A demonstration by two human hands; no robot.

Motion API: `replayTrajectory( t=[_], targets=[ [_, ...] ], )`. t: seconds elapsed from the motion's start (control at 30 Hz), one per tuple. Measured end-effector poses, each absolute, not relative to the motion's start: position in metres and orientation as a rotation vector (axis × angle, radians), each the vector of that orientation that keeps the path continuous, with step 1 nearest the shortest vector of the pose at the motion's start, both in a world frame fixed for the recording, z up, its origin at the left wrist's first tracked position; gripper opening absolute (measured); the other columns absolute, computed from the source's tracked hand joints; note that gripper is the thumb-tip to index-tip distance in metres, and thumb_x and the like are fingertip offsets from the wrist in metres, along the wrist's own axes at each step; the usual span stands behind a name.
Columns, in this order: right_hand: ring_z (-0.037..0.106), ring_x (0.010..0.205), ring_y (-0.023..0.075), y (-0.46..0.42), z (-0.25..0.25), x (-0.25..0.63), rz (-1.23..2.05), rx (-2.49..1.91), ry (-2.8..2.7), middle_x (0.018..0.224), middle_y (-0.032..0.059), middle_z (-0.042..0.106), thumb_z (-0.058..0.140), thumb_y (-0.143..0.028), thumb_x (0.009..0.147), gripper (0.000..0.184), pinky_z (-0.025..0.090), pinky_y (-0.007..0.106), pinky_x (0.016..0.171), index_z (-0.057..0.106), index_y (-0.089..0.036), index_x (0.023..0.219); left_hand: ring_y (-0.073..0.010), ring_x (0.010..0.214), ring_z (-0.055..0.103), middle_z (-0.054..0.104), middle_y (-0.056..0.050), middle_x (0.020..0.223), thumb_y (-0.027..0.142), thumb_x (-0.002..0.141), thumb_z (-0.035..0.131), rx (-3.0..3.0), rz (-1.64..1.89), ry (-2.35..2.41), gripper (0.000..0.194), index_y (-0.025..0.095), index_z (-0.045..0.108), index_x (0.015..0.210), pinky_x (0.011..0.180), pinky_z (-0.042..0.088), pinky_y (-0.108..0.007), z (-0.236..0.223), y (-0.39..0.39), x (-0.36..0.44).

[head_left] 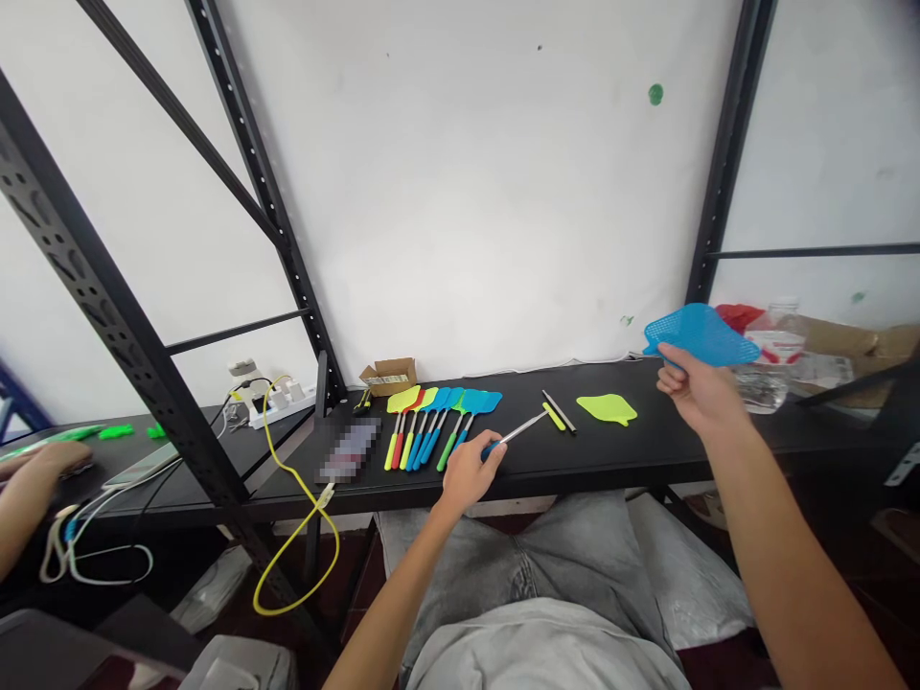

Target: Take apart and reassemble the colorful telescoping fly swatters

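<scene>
Head view shows me my left hand (471, 471) closed on a thin metal rod with a blue handle (512, 437) just right of the row of finished swatters (438, 422) on the matte black worktop (647, 450), my right hand (694, 388) pinching a blue mesh swatter head (701, 333) raised farther right, beyond the flat yellow head (608, 409).

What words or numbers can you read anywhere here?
None can be read.
Small cardboard box: print too small.
Plastic bottle label: blurred.
Flat thing beside the fly swatters: blurred out.
Blue swatter head in right hand: no text.
</scene>
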State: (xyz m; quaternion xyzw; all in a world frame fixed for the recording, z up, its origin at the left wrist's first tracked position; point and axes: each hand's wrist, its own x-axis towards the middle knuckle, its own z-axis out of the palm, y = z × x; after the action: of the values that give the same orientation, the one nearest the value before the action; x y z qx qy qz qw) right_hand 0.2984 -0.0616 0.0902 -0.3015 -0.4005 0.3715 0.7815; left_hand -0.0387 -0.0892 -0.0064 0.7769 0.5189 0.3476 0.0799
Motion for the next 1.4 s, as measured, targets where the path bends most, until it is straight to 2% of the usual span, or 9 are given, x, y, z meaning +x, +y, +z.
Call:
replayTrajectory(
  t=[0.33, 0.47, 0.6, 0.67, 0.73, 0.83, 0.9, 1.13, 1.4],
  targets=[
    [0.026, 0.033, 0.0061, -0.059, 0.086, 0.299, 0.814, -0.638, -0.95, 0.042, -0.0065, 0.032, 0.061, -0.028, 0.082, 0.035, 0.017, 0.025, 0.036, 0.039, -0.023, 0.055, -0.0174, 0.066, 0.058, 0.064, 0.002, 0.07, 0.05, 0.098, 0.038, 2.325, 1.051, 1.529, 0.036, 0.026, 0.064, 0.103, 0.067, 0.039, -0.025, -0.008, -0.089, -0.04],
    [0.032, 0.033, 0.0069, -0.052, 0.084, 0.3, 0.76, -0.655, -0.898, 0.045, -0.0044, 0.04, 0.06, -0.027, 0.077, 0.028, 0.022, 0.025, 0.035, 0.043, -0.022, 0.055, -0.0173, 0.066, 0.058, 0.065, 0.001, 0.072, 0.051, 0.098, 0.037, 2.329, 1.06, 1.523, 0.037, 0.026, 0.064, 0.103, 0.066, 0.039, -0.025, -0.007, -0.089, -0.04],
    [0.051, 0.041, 0.0124, -0.049, 0.082, 0.3, 0.545, -0.799, -0.867, 0.058, 0.001, 0.058, 0.076, -0.028, 0.064, 0.021, 0.034, 0.024, 0.035, 0.058, -0.018, 0.066, -0.0169, 0.063, 0.056, 0.064, 0.002, 0.07, 0.051, 0.098, 0.037, 2.325, 1.055, 1.523, 0.037, 0.026, 0.063, 0.102, 0.065, 0.038, -0.025, -0.008, -0.089, -0.04],
    [0.058, 0.046, 0.0151, -0.05, 0.082, 0.3, 0.484, -0.868, -0.894, 0.066, 0.0055, 0.064, 0.081, -0.03, 0.06, 0.027, 0.038, 0.024, 0.037, 0.063, -0.014, 0.073, -0.0169, 0.062, 0.056, 0.063, 0.002, 0.068, 0.051, 0.097, 0.037, 2.326, 1.054, 1.524, 0.037, 0.026, 0.063, 0.102, 0.064, 0.038, -0.025, -0.008, -0.088, -0.04],
    [0.063, 0.05, 0.018, -0.051, 0.082, 0.3, 0.461, -0.885, -0.928, 0.077, 0.0084, 0.068, 0.083, -0.03, 0.058, 0.044, 0.041, 0.024, 0.038, 0.066, -0.013, 0.095, -0.0171, 0.064, 0.057, 0.063, 0.002, 0.068, 0.051, 0.097, 0.037, 2.333, 1.057, 1.522, 0.037, 0.026, 0.063, 0.102, 0.064, 0.038, -0.025, -0.008, -0.088, -0.04],
    [0.066, 0.051, 0.0209, -0.052, 0.082, 0.299, 0.416, -0.858, -0.957, 0.094, 0.0097, 0.069, 0.084, -0.026, 0.057, 0.09, 0.045, 0.026, 0.038, 0.045, -0.02, 0.139, -0.0176, 0.065, 0.057, 0.063, 0.002, 0.069, 0.052, 0.097, 0.037, 2.334, 1.053, 1.531, 0.037, 0.026, 0.064, 0.103, 0.065, 0.038, -0.025, -0.008, -0.088, -0.04],
    [0.065, 0.05, 0.0198, -0.051, 0.081, 0.298, 0.37, -0.838, -0.956, 0.1, 0.0095, 0.068, 0.082, -0.023, 0.06, 0.101, 0.048, 0.027, 0.04, 0.033, -0.025, 0.148, -0.0177, 0.065, 0.058, 0.064, 0.002, 0.069, 0.052, 0.097, 0.037, 2.328, 1.047, 1.539, 0.037, 0.026, 0.064, 0.103, 0.066, 0.039, -0.025, -0.008, -0.088, -0.04],
    [0.06, 0.062, 0.0163, -0.047, 0.077, 0.288, 0.499, -0.861, -0.994, 0.094, 0.0042, 0.063, 0.076, -0.032, 0.065, 0.051, 0.05, 0.024, 0.04, 0.066, -0.021, 0.113, -0.0174, 0.064, 0.058, 0.064, 0.002, 0.069, 0.052, 0.097, 0.037, 2.326, 1.043, 1.536, 0.037, 0.026, 0.063, 0.102, 0.065, 0.039, -0.025, -0.008, -0.089, -0.04],
    [0.06, 0.067, 0.0181, -0.038, 0.06, 0.25, 0.609, -0.935, -1.156, 0.09, 0.0026, 0.062, 0.073, -0.036, 0.065, 0.048, 0.052, 0.025, 0.043, 0.066, -0.023, 0.111, -0.0173, 0.064, 0.058, 0.064, 0.002, 0.068, 0.051, 0.097, 0.036, 2.322, 1.039, 1.533, 0.038, 0.026, 0.064, 0.101, 0.064, 0.038, -0.025, -0.007, -0.089, -0.039]
  ],
)
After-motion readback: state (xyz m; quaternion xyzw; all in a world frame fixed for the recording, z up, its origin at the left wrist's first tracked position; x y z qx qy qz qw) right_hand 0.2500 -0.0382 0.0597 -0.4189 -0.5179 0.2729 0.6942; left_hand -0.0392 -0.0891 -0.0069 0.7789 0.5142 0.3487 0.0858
